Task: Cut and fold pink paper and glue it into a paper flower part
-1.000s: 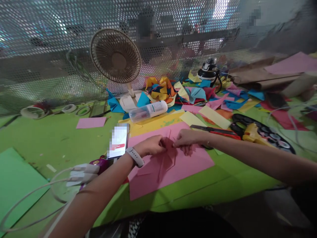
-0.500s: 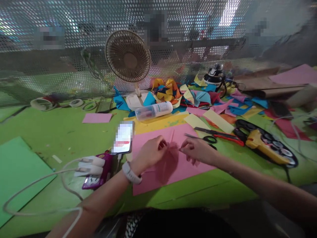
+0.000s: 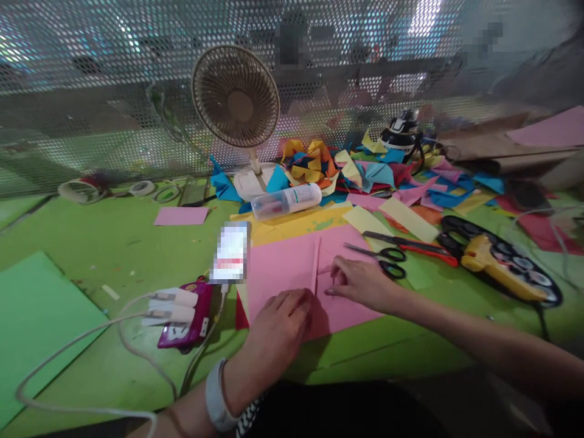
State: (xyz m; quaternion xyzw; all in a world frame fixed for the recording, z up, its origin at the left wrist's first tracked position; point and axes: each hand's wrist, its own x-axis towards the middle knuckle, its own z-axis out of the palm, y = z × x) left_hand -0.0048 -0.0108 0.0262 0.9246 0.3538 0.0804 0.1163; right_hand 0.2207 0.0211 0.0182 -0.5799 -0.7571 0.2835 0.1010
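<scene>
Head view: left hand [image 3: 283,319] curled low over the lower end of a narrow folded pink paper strip [image 3: 316,264]; cannot tell whether the fingers grip it. Right hand [image 3: 360,283] just beside the strip, index finger and thumb bent towards each other; cannot tell whether paper is between them. Strip lies on a larger pink sheet [image 3: 278,267], between and just beyond the hands. Black-handled scissors [image 3: 391,261] near the right hand, open. Phone [image 3: 230,252], screen lit, at the sheet's left edge, cable plugged in. Clear-capped bottle [image 3: 287,202] on its side beyond, in front of a desk fan [image 3: 239,104].
</scene>
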